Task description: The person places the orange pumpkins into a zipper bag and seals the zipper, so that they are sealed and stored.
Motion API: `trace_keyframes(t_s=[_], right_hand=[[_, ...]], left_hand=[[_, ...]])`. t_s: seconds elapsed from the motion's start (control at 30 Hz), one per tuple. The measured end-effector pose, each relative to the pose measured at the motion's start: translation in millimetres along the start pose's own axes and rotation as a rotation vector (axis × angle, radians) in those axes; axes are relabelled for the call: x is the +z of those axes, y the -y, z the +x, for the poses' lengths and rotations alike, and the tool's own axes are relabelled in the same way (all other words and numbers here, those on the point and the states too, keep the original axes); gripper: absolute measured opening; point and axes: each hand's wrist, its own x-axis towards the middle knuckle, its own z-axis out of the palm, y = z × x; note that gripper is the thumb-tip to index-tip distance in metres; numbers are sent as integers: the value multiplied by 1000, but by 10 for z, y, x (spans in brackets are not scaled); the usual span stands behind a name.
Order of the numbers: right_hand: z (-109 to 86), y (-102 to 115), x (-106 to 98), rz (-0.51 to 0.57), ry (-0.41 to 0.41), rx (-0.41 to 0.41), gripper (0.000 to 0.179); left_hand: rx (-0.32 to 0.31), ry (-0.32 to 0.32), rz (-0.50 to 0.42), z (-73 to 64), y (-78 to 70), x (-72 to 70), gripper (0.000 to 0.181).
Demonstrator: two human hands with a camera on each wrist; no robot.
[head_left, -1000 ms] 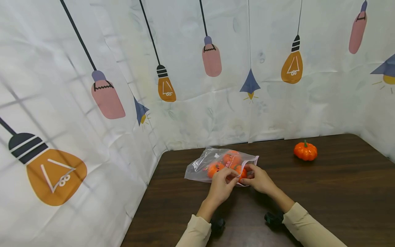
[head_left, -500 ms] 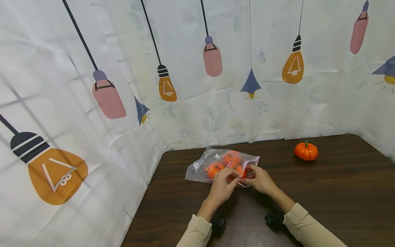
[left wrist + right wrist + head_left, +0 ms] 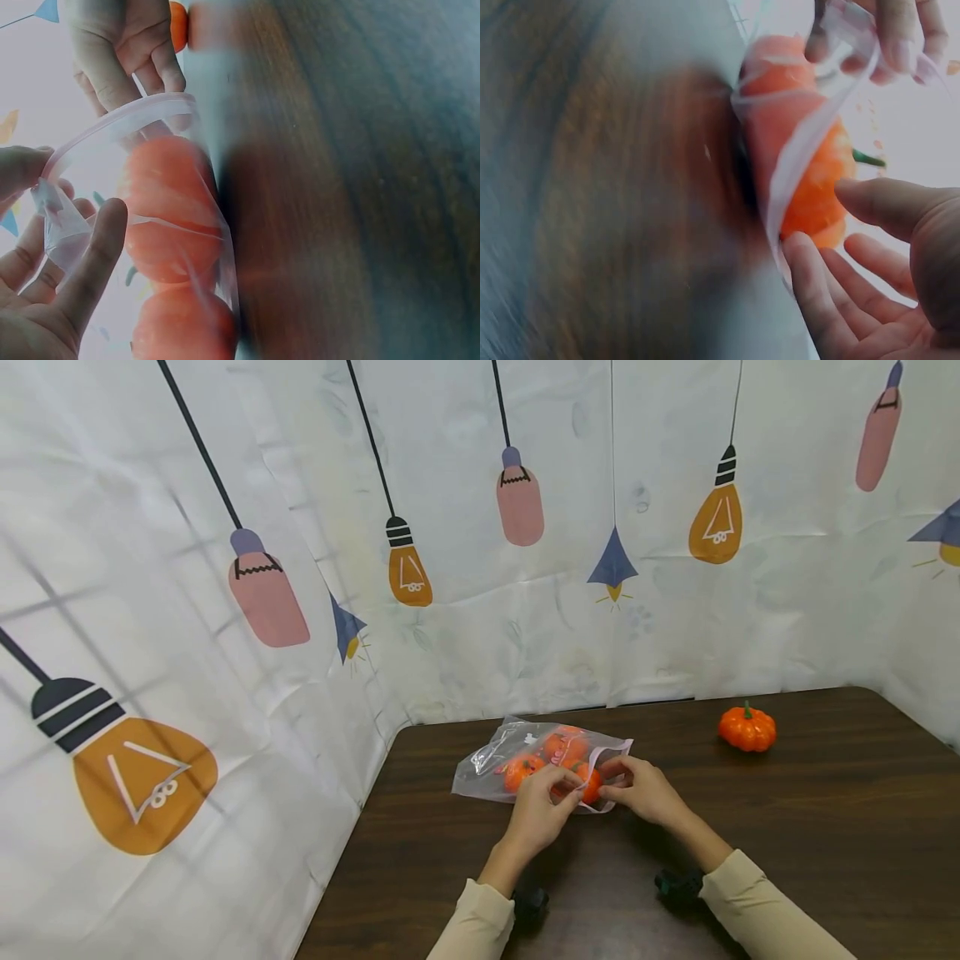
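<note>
A clear plastic bag (image 3: 477, 778) with a pinkish rim lies on the table, its mouth facing right. Inside it are several small orange pumpkins (image 3: 522, 770); the one closest to the mouth (image 3: 821, 191) has a green stem. My left hand (image 3: 537, 806) pinches the upper side of the bag's rim between thumb and fingers, holding the mouth apart. At that mouth is my right hand (image 3: 647, 792), its fingers extended and loosely spread around the nearest pumpkin, fingertips just within the rim in the left wrist view.
Another orange pumpkin (image 3: 747, 728) sits on the dark wooden table (image 3: 825, 827), toward the back right. White cloth (image 3: 480, 652) printed with lamps hangs behind and to the left of the table. Black wrist cameras (image 3: 678, 887) sit under both forearms.
My right hand has drawn back a little to the right from the bag's mouth, leaving the nearest pumpkin inside. The left hand keeps its place on the rim.
</note>
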Motion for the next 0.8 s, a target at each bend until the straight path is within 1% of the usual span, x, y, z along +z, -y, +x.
trace_keyframes(t_s=[0.2, 0.37, 0.5, 0.67, 0.8], right_hand=[[11, -57, -162, 21, 3, -22, 34], [34, -108, -345, 37, -8, -7, 31], [37, -147, -523, 46, -21, 8, 37], [8, -227, -744, 31, -63, 41, 44], [-36, -306, -909, 33, -114, 73, 48]], left_hand=[[11, -2, 23, 1, -1, -9, 7], [0, 4, 28, 2, -4, -17, 8], [-15, 13, 20, 4, -17, -26, 7], [-7, 19, 23, 4, -24, -31, 8], [-6, 27, 25, 3, -23, -37, 8]])
